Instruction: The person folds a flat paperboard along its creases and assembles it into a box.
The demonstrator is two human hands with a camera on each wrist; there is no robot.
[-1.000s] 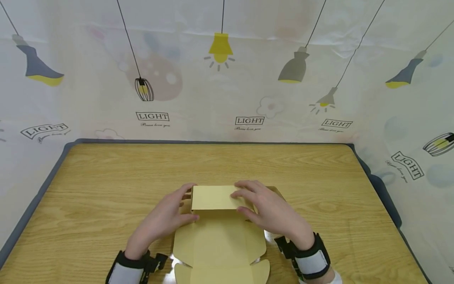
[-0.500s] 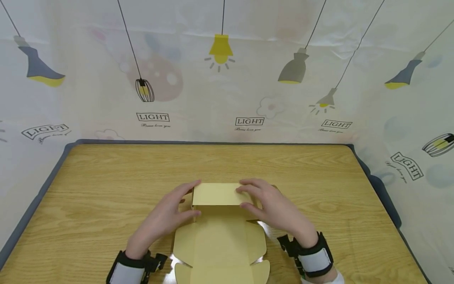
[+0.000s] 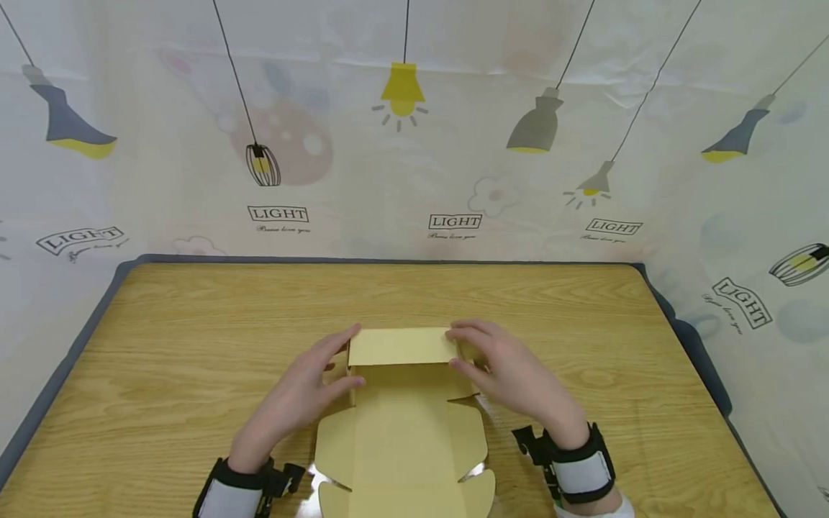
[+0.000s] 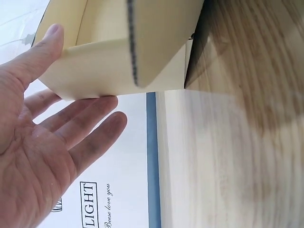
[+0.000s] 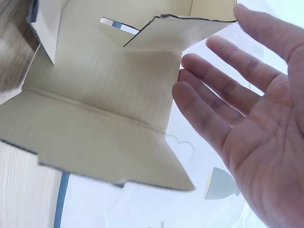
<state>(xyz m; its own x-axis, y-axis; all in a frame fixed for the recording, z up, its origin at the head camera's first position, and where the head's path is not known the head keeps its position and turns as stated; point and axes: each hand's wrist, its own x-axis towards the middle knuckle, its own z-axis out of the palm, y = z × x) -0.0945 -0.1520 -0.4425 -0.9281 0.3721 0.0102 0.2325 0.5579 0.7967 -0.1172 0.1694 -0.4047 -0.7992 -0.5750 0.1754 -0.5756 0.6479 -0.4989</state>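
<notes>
A partly folded yellowish-brown cardboard box lies at the table's near middle, its far wall raised with a folded-over top strip. My left hand holds the left end of this raised part. In the left wrist view, the thumb lies at the upper edge of the box wall and the fingertips touch its outer face. At the right end is my right hand, with fingers extended. Its thumb touches a flap corner in the right wrist view; the fingers lie beside the cardboard edge. A side flap there stands folded outward.
Rounded side flaps spread on both sides of the box's near part. The wooden table extends around it to a dark grey border. A patterned cloth with printed lamps hangs behind.
The raised far wall and its top strip have shifted slightly away from me. My right hand has slid outward to the right, uncovering more of the strip; the left hand has hardly moved.
</notes>
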